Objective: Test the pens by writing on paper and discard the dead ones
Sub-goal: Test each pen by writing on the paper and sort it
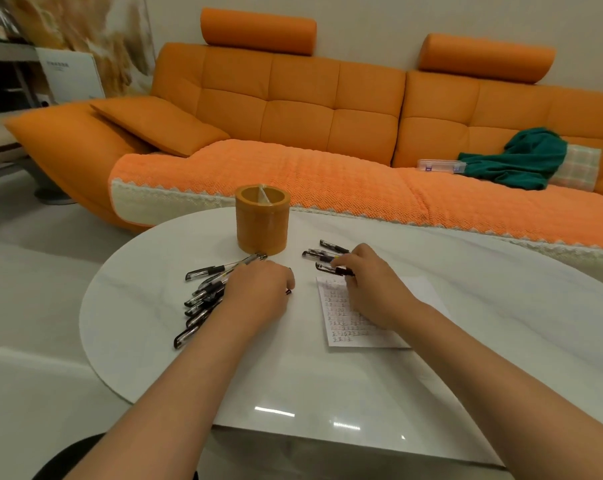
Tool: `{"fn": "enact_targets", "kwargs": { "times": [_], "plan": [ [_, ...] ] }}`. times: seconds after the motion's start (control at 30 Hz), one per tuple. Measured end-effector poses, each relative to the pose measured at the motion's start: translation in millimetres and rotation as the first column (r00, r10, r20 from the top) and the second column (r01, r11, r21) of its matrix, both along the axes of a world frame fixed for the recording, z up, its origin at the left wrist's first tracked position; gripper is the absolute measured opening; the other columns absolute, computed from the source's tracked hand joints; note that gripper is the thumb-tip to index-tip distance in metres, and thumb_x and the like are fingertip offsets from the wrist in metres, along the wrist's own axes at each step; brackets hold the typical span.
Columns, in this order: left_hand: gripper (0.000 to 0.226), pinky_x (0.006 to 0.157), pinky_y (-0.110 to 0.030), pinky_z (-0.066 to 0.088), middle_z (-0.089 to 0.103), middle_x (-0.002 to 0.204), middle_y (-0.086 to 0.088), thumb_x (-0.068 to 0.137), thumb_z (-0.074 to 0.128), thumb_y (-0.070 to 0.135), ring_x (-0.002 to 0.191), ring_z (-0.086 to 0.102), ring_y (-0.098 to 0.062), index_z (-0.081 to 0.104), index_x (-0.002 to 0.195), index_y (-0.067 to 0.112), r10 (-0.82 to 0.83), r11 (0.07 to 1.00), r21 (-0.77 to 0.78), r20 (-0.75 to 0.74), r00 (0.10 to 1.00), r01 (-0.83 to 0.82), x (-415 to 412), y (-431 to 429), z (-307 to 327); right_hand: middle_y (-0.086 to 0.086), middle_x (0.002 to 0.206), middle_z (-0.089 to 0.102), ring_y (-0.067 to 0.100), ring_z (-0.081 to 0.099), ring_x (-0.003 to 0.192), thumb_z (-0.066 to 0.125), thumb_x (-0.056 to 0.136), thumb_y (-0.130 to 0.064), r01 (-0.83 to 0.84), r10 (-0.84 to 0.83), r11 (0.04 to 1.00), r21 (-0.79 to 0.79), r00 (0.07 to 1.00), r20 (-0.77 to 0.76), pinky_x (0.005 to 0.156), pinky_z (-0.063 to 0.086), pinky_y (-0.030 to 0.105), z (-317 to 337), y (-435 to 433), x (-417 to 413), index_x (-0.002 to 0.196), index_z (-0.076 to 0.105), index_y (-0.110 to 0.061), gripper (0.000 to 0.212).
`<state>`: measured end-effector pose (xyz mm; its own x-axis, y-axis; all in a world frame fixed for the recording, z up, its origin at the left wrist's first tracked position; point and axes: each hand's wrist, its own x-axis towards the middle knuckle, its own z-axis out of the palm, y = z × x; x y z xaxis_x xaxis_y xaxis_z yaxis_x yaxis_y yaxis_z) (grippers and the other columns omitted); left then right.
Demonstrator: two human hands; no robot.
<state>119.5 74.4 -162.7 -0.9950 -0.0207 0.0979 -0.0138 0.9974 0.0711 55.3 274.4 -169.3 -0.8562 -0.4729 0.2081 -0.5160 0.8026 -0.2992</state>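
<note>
One black capped pen with clear barrel (pixel 331 269) pinched in the curled fingers of the right hand (pixel 369 289), just above the top edge of the sheet, right of frame centre. Just beyond it, two more black capped pens (pixel 333 245) lying on the tabletop, close together, pointing roughly left to right. Under the right palm and wrist, a white sheet of paper with rows of small handwritten marks (pixel 348 327), flat on the tabletop, lower right of centre.

Left hand (pixel 258 289) at frame centre, knuckles up, fingers curled down towards the tabletop. Small dark end (pixel 288 291) peeping out at its fingertips, too small to name; pinched or merely touched, cannot tell. Beneath and left of that hand, a fanned heap of black capped pens (pixel 199 303), touching and overlapping. One clear-barrelled pen (pixel 248 260) reaching up from the heap to the foot of the holder.

Orange cylindrical pen holder with inner dividers (pixel 262 223) upright above centre, between the two groups of pens. All resting on a white oval marble-patterned table (pixel 137 323).

Behind, across the upper frame, an orange quilted leather sofa (pixel 300 109). On its seat at upper right, a crumpled green cloth (pixel 521 161), with a clear plastic box (pixel 438 165) just left of it and a checked cushion (pixel 582 164) just right.
</note>
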Motion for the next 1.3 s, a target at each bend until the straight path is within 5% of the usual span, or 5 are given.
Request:
{"fn": "enact_targets", "kwargs": {
  "times": [0.2, 0.53, 0.77, 1.07, 1.3],
  "plan": [
    [0.027, 0.083, -0.029, 0.041, 0.069, 0.109, 0.006, 0.094, 0.055, 0.02, 0.104, 0.061, -0.018, 0.066, 0.117, 0.03, 0.005, 1.0, 0.01, -0.009, 1.0, -0.005, 2, -3, 0, 0.003, 0.112, 0.065, 0.026, 0.055, 0.103, 0.054, 0.099, -0.016, -0.024, 0.053, 0.983, 0.181, 0.986, -0.156, 0.081, 0.047, 0.039, 5, -23, -30, 0.125, 0.067, -0.025, 0.03],
    [0.033, 0.087, -0.034, 0.054, 0.067, 0.116, 0.006, 0.096, 0.052, 0.018, 0.104, 0.062, -0.017, 0.067, 0.121, 0.033, -0.018, 0.98, 0.2, 0.053, 0.998, 0.007, 0, -6, 7, 0.003, 0.118, 0.06, 0.024, 0.056, 0.107, 0.064, 0.095, -0.016, -0.018, 0.034, 0.991, 0.13, 0.993, -0.116, 0.083, 0.047, 0.034, -1, -30, -48, 0.128, 0.065, -0.022, 0.034],
    [0.028, 0.088, -0.038, 0.055, 0.067, 0.115, 0.008, 0.099, 0.051, 0.025, 0.103, 0.062, -0.014, 0.065, 0.121, 0.032, -0.082, 0.94, 0.328, -0.037, 0.996, 0.089, 0, 8, 4, -0.007, 0.107, 0.065, 0.011, 0.06, 0.092, 0.045, 0.092, -0.002, -0.075, 0.089, 0.979, -0.191, 0.993, 0.071, 0.077, 0.047, 0.026, 8, -24, -11, 0.117, 0.07, -0.024, 0.042],
    [0.023, 0.076, -0.031, 0.055, 0.068, 0.1, 0.015, 0.091, 0.07, 0.032, 0.08, 0.058, -0.001, 0.055, 0.109, 0.032, -0.171, 0.862, 0.466, -0.105, 0.98, 0.2, 4, 31, 4, -0.022, 0.069, 0.064, -0.005, 0.058, 0.064, 0.058, 0.099, -0.022, -0.02, 0.125, 0.931, -0.363, 0.955, 0.269, 0.059, 0.04, 0.01, 8, 10, 32, 0.097, 0.075, -0.028, 0.018],
    [0.024, 0.076, -0.027, 0.053, 0.065, 0.098, 0.024, 0.088, 0.067, 0.05, 0.084, 0.058, 0.001, 0.061, 0.11, 0.041, -0.202, 0.917, 0.342, -0.049, 0.978, 0.206, 9, 37, 7, -0.009, 0.07, 0.069, 0.004, 0.059, 0.058, 0.06, 0.098, -0.02, 0.191, 0.042, 0.823, -0.536, 0.919, 0.392, 0.055, 0.046, 0.018, 0, 48, 32, 0.09, 0.075, -0.024, 0.018]
  ]
}}
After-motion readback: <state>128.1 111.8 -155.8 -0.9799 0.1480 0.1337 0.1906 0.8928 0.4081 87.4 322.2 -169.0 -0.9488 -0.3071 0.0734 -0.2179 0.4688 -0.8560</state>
